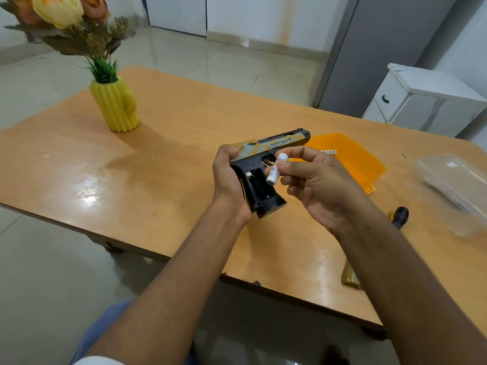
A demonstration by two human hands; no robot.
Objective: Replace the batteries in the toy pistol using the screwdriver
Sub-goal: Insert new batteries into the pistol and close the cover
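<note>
We hold toy pistol (pixel 266 164) in left hand (pixel 232 180), grip compartment open. Right hand (pixel 316 180) pinches white battery (pixel 275 172) beside it. Battery probably light, smooth, slippery; better pinch at middle.

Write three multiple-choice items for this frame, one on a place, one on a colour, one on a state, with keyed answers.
1. Where is the screwdriver?
A. In the left hand
B. On the table, beside the right forearm
C. In the vase

2. What colour is the ribbed vase?
A. Yellow
B. Blue
C. White

3. What state is the toy pistol grip in?
A. Cover screwed on
B. Compartment open
C. Wrapped in tape

Answers: 1 B, its black handle lies on the table. 2 A, it is plainly yellow. 3 B, the dark cavity is exposed while the left hand holds the pistol and the right hand pinches a white battery.
</note>
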